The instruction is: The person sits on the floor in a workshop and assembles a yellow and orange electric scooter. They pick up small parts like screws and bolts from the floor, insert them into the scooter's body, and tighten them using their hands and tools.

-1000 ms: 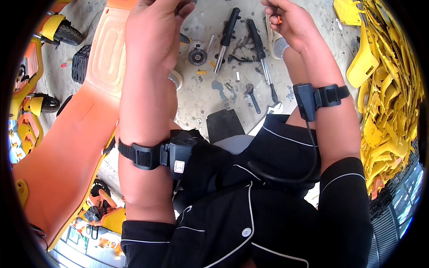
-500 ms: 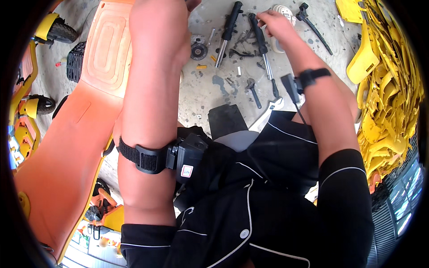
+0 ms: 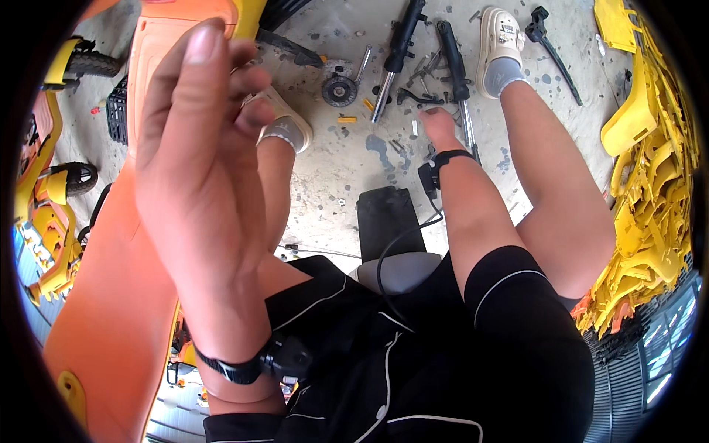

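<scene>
My right hand [image 3: 439, 129] hangs low above the speckled concrete floor [image 3: 325, 199], just left of the right fork leg [image 3: 459, 88]. Its fingers are hidden, so I cannot tell whether they close on anything, nor whether the hand touches that leg. My left hand [image 3: 199, 148] is raised well to the left of the right fork leg, in front of a long orange plastic panel [image 3: 103, 325] — thumb stretched away from the loosely curled fingers, contact with the panel unclear.

Two fork legs lie on the floor: the right one and, to its left, a second fork leg [image 3: 399, 55], both with matte black upper tubes and smooth, shiny lower ones. Between the right fork leg's black tube and that second one lies one curved black lever [image 3: 419, 97]. Farther left of the right fork leg are one round dark disc [image 3: 340, 91] and two small yellow pieces [image 3: 347, 119]. To its right are one black rod [image 3: 554, 55] with a thick head and, beyond, a heap of thin, curved yellow plastic shells [image 3: 642, 214], too jumbled to count.
</scene>
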The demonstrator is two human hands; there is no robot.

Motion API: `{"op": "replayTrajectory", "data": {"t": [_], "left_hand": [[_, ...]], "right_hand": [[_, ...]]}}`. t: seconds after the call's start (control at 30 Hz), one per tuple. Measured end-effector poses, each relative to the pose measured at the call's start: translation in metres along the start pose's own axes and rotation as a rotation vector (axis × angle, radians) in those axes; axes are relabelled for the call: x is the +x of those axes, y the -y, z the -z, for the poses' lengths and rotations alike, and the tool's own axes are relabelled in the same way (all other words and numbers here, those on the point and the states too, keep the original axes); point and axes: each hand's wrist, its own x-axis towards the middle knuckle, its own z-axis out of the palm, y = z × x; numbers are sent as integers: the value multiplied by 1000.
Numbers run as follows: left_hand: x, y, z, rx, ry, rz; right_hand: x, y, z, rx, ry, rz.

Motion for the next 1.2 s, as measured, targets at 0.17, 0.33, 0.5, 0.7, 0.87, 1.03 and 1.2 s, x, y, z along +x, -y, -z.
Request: {"op": "replayTrajectory", "data": {"t": [0.17, 0.33, 0.5, 0.7, 0.87, 1.03, 1.2], "left_hand": [[-1, 10, 3, 131, 93, 10], [2, 12, -7, 110, 85, 37], [-2, 9, -14, 127, 114, 6], [-7, 13, -25, 137, 104, 14], [-14, 14, -27, 227, 110, -16], [-19, 13, -31, 239, 110, -44], [-27, 1, -28, -31, 217, -50]], "right_hand": [[1, 21, -23, 14, -106, -122], [-3, -6, -43, 288, -56, -186], [-43, 22, -22, 1039, 349, -308], [-52, 38, 1, 1313, 600, -277], [-57, 63, 18, 1337, 726, -164], [-60, 82, 34, 1408, 846, -81], [-84, 122, 69, 1400, 984, 69]]}}
